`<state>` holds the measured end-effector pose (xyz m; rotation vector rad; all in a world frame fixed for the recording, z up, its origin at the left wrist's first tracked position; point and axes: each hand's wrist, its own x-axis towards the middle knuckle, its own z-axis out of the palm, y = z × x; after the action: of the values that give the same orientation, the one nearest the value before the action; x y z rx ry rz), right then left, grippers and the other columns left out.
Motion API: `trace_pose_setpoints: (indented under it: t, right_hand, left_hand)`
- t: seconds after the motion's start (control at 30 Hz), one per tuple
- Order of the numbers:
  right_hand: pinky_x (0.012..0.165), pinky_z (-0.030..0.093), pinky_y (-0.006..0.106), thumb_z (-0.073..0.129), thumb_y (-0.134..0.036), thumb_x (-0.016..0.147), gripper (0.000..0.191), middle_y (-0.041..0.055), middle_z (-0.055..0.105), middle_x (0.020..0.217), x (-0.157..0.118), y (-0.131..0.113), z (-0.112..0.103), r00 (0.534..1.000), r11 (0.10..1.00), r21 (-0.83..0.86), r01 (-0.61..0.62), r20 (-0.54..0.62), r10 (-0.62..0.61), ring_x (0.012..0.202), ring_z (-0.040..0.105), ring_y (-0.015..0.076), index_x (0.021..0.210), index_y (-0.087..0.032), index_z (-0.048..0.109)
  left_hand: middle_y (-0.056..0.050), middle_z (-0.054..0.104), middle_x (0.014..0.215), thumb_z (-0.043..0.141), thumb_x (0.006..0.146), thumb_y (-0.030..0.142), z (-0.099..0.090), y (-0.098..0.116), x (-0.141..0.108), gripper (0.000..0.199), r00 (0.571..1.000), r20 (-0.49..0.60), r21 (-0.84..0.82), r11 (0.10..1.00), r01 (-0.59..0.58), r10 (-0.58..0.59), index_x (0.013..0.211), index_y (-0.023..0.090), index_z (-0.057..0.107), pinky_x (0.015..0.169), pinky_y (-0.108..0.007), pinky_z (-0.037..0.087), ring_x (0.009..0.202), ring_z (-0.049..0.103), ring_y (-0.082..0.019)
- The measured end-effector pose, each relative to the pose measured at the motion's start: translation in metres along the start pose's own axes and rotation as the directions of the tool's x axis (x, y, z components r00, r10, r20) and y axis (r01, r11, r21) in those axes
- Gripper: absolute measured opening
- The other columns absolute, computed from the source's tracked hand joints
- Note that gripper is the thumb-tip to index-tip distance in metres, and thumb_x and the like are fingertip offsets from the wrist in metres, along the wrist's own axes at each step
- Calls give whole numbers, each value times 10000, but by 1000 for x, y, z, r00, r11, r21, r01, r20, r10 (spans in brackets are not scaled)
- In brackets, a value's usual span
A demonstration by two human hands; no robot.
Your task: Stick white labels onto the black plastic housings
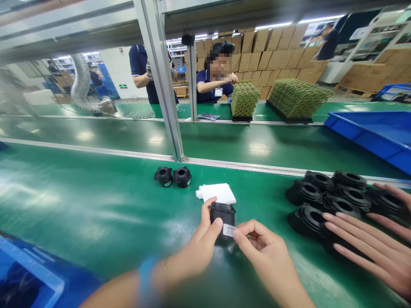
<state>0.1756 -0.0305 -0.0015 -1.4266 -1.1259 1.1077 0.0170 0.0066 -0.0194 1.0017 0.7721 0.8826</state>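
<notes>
My left hand, with a blue band at the wrist, grips a black plastic housing upright on the green belt surface. Thumb and forefinger of my right hand pinch a small white label at the housing's near side. Just beyond them lies a folded white sheet. Two black ring-topped housings stand together farther up the belt. To my right, a co-worker's hand rests against a cluster of several similar black housings.
A blue plastic tray sits at the right beyond the belt, and a blue bin at the lower left. An aluminium frame post rises ahead. Across the line, people work beside green coiled parts on black trays.
</notes>
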Motion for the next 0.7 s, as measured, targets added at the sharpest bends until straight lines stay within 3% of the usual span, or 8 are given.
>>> trace_pose_setpoints:
  t: [0.1,0.3,0.53,0.7]
  right_hand:
    - [513,402,355,682,-435,818,226,44,627,699,1,-1,-2,1000,1000,-8,9,11,-9,602,558,235,654,-286,637]
    - [520,404,294,666,-433,825,260,35,639,691,1,1,1,999,999,-19,34,0,-34,617,564,203,661,-236,621]
    - [510,375,236,676,-477,823,310,-1,600,651,2,6,-1,999,999,-20,32,26,-31,581,515,152,689,-200,635]
    - [566,453,241,611,-546,866,378,68,701,799,4,5,-6,993,998,20,-63,103,61,713,614,197,919,-181,691]
  left_hand:
    - [-107,391,1460,490,941,481,0,1,0,636,1000,6,12,1000,-1,1,1487,288,229,1115,-402,299,1315,399,-284]
    - [-119,400,1437,471,967,411,4,11,-3,634,1000,26,251,968,3,-10,1488,262,142,1115,-386,273,1267,431,-251]
    - [-103,406,1443,475,967,350,5,16,-3,596,998,20,279,959,-56,52,1477,253,180,1113,-378,272,1280,419,-256]
    - [-79,345,1492,511,950,315,0,18,3,575,987,-27,306,941,-146,161,1455,269,241,1097,-343,279,1310,389,-247]
